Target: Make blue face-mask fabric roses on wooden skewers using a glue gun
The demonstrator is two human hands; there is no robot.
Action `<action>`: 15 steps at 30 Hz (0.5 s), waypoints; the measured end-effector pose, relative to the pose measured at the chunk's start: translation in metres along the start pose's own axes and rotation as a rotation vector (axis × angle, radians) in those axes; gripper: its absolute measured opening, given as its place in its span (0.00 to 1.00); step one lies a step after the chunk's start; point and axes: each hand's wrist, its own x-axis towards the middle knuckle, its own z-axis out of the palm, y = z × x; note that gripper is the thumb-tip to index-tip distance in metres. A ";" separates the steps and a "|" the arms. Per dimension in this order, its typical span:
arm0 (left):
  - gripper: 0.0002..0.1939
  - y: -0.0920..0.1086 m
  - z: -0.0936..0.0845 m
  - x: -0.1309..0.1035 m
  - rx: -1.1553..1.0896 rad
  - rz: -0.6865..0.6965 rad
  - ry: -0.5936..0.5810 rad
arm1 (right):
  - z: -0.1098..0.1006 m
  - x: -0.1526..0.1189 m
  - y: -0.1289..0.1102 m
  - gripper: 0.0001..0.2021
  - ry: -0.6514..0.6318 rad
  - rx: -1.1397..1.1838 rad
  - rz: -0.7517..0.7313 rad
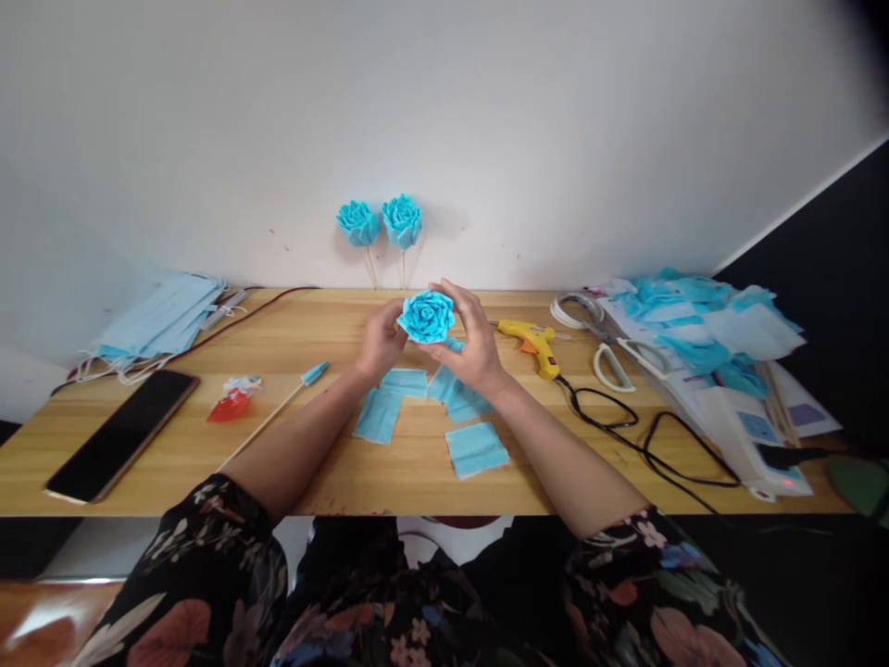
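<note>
A blue flower (426,317) of layered petals faces up between my two hands above the table. My left hand (381,343) is closed at its left underside; the flower hides those fingertips, and any stem is out of sight. My right hand (478,341) curves round the right side, with fingers behind the bloom and thumb in front. Below my hands lie several cut blue fabric pieces (477,449), apart or overlapping. Left of them, a thin stick (268,421) with a small blue wrapped tip (315,373) passes partly under my left forearm.
Two finished-looking blue flowers (358,224) on sticks lean against the wall. At right are a yellow glue gun (532,343) with a looped black cable, scissors (612,368), a tape roll (578,311), a blue-white fabric pile (715,320) and a power strip (754,440). Masks (163,315) and a phone (123,435) lie left.
</note>
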 end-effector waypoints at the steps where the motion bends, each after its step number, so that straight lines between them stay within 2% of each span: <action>1: 0.07 0.000 0.000 0.000 -0.008 0.003 -0.001 | 0.000 0.000 0.000 0.38 0.001 0.000 0.003; 8: 0.07 -0.001 0.001 -0.001 -0.019 -0.049 0.000 | 0.001 -0.001 0.004 0.36 0.019 -0.056 0.041; 15: 0.07 0.005 -0.001 0.001 -0.011 -0.054 -0.005 | 0.001 0.001 0.003 0.27 0.069 -0.073 -0.014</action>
